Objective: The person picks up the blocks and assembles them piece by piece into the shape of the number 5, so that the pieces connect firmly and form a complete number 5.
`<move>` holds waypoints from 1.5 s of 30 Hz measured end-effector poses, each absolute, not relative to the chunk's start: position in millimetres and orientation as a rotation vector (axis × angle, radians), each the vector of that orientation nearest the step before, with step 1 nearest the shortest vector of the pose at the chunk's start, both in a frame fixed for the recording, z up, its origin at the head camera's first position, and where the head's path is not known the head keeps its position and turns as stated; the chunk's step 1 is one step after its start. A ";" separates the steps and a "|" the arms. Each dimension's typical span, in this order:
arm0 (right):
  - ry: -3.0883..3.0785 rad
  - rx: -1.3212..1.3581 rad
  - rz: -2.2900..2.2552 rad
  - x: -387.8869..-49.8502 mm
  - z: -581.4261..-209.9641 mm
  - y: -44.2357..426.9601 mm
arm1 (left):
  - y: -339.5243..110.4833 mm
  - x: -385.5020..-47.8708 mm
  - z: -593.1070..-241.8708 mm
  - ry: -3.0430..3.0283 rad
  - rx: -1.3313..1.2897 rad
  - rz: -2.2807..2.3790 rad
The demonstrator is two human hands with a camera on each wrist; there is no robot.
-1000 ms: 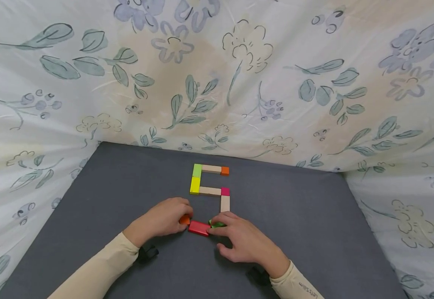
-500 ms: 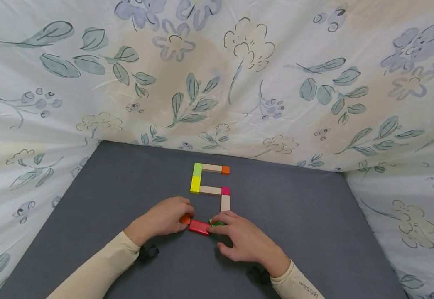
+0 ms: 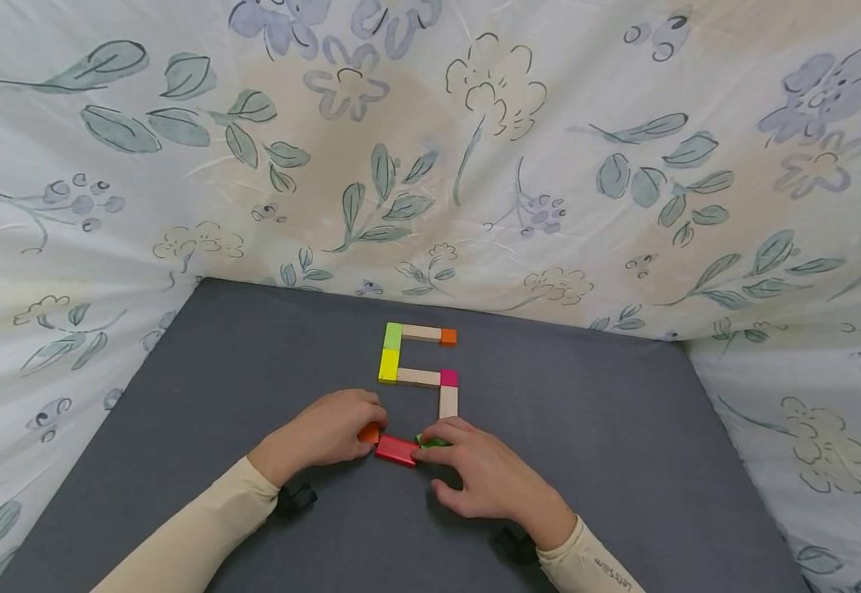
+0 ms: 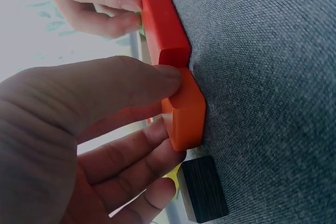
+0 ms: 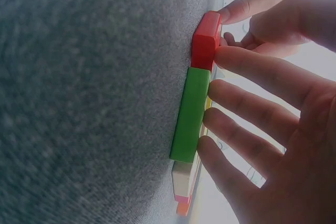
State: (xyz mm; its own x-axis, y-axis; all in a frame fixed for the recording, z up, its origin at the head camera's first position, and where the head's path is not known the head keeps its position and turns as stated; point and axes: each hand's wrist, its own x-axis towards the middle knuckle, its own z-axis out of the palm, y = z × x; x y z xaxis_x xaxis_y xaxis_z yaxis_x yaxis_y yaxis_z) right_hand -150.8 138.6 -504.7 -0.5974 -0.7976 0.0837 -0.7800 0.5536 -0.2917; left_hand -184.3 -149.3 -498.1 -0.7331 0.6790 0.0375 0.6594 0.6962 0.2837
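My left hand (image 3: 334, 428) pinches an orange block (image 4: 188, 111) between thumb and fingers; in the left wrist view the thumb lies on it. A red block (image 3: 396, 450) lies end to end with the orange one, between my hands. Fingers of my right hand (image 3: 489, 473) are stretched out and touch the red block and the green block (image 5: 190, 114), which the hand partly covers in the head view. Past the green block comes a plain wooden block (image 3: 448, 402). Beside my left fingertips, a black block (image 4: 202, 188) shows in the left wrist view.
Farther back, the row goes on with a magenta block (image 3: 448, 378), plain wooden blocks (image 3: 418, 377), a yellow block (image 3: 389, 366), a light green block (image 3: 393, 336) and an orange end block (image 3: 448, 337). Floral cloth (image 3: 400, 165) surrounds the dark grey table (image 3: 586, 412).
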 end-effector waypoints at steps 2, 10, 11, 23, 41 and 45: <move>2.717 -1.381 -0.464 -151.3 -504.7 138.6 | -149.3 -184.4 -498.0 2.829 1.117 0.428; 2.718 -1.377 -0.468 -151.9 -504.9 138.0 | -148.7 -185.2 -498.6 2.830 1.101 0.415; 2.719 -1.377 -0.471 -151.9 -504.9 137.9 | -148.6 -185.4 -498.7 2.828 1.098 0.417; 2.715 -1.360 -0.518 -151.2 -505.6 137.9 | -149.3 -185.2 -500.4 2.818 1.091 0.425; 2.724 -1.348 -0.560 -151.3 -507.0 139.8 | -160.9 -181.7 -493.2 2.802 1.069 0.567; 2.728 -1.355 -0.573 -152.3 -506.9 139.7 | -165.4 -181.2 -489.0 2.813 1.056 0.594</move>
State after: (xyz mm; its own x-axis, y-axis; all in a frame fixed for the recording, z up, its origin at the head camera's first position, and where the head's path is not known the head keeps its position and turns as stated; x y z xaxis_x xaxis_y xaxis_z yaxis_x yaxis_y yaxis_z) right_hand -152.3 139.7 -506.9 -0.6168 -0.7772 0.1246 -0.7615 0.5493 -0.3440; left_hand -181.2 -165.4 -489.0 -0.7595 0.6476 0.0616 0.6172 0.6874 0.3827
